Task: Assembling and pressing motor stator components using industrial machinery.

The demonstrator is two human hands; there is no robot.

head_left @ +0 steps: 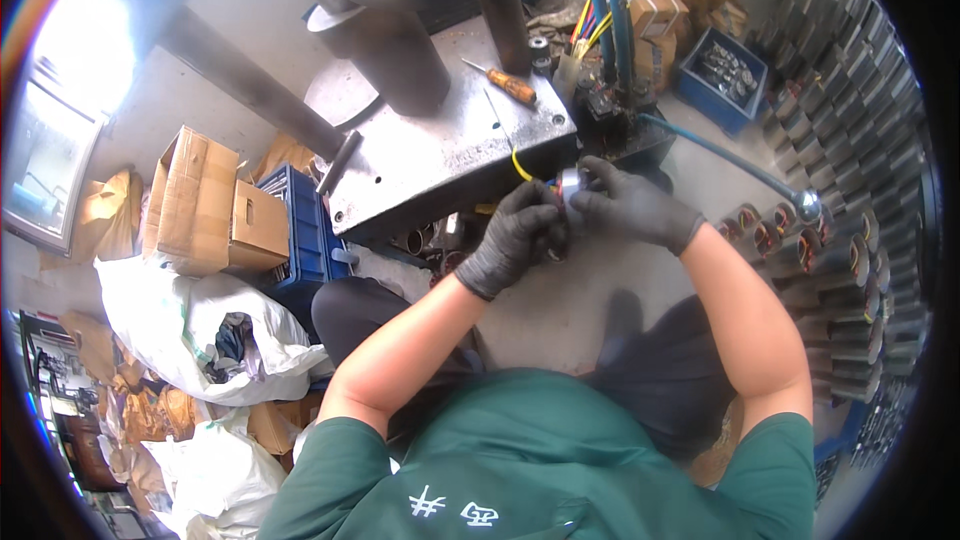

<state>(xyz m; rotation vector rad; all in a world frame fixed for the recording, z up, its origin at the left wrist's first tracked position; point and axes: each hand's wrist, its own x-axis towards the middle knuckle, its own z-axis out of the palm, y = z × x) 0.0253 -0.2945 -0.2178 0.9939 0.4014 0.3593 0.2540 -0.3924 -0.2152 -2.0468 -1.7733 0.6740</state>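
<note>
Both my hands wear dark gloves and meet in front of a grey steel machine table [440,155]. My left hand [515,235] is closed around a small round metal part with coloured wires [568,183]. My right hand [632,205] grips the same part from the right, fingers curled on its shiny end. A yellow wire [520,167] loops up from the part to the table's edge. The part's body is mostly hidden by my fingers.
A screwdriver with an orange handle [510,85] lies on the machine table. A lever with a ball knob [808,205] sticks out at right, beside stacked rows of wound metal cylinders [850,270]. Cardboard boxes [200,205], a blue crate [300,225] and white sacks [215,340] stand at left.
</note>
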